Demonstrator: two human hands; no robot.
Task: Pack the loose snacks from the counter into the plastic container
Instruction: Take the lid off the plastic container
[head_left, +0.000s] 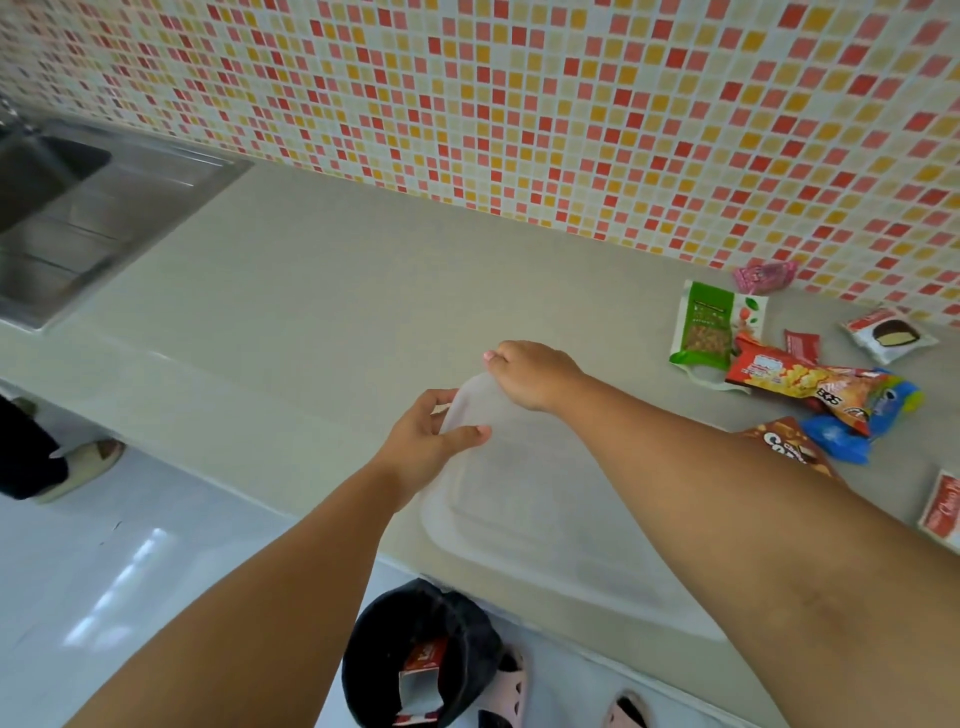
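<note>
Bin: black waste bin (415, 654) on floor below counter edge, wrappers inside; nearest thing in view.
Container: translucent plastic container (545, 519) w/ lid on, sits on counter (311, 291) at near edge, long axis running from near-right to far-left corner.
L hand: left hand (421, 441) at container's far-left corner, thumb on top of lid, fingers curled under the rim; pinching that corner.
R hand: right hand (530, 371) just beyond, fingers curled down on the far edge of same corner; looks like pressing or holding, grip not fully visible.
Step (guess): lid prob. coming off; nothing packed yet.
Snacks: all right of container, off R forearm. Brown packet (779, 441) nearest, partly hidden by arm; blue packet (841, 436); red-orange chip bag (795, 379); green nut pouch (711, 325); white cake packet (888, 335); pink packet (763, 275) farthest, by tiled wall (519, 104).
Key relation: snacks lie right of both hands, so R hand nearer for pickups; L better placed to steady box.
Sink: steel sink (78, 208) far left, well apart.
</note>
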